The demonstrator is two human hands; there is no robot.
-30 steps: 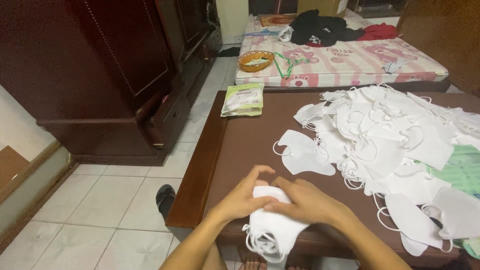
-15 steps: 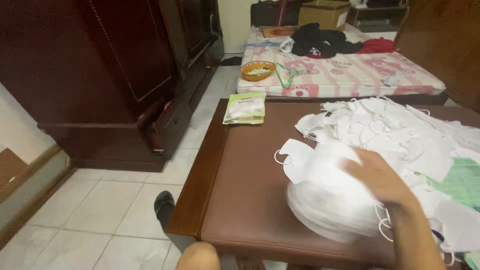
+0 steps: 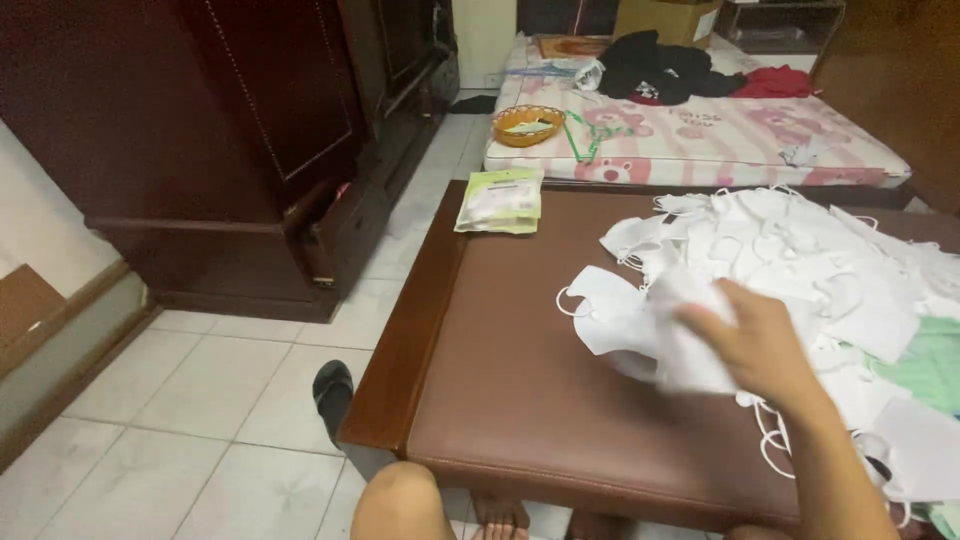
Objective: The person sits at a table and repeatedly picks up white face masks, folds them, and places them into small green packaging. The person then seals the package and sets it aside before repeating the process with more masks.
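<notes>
My right hand (image 3: 765, 345) reaches over the brown table (image 3: 520, 400) and is shut on a small stack of white face masks (image 3: 690, 335), which is blurred by motion. It holds the stack at the left edge of a big loose pile of white masks (image 3: 800, 250) that covers the table's right half. A single mask (image 3: 600, 305) lies flat just left of the hand. My left hand is out of view. My bare knee (image 3: 400, 500) shows at the table's near edge.
A green and white packet (image 3: 500, 200) lies at the table's far left corner. Pale green sheets (image 3: 925, 365) sit among the masks at the right. A dark wardrobe (image 3: 230, 130) stands left, a bed (image 3: 690, 130) with an orange basket (image 3: 527, 123) behind, a black sandal (image 3: 333, 392) on the tiles.
Both hands were pressing the mask stack at the table's near edge. My right hand then carried it up and right to the pile, and my left hand dropped out of view.
</notes>
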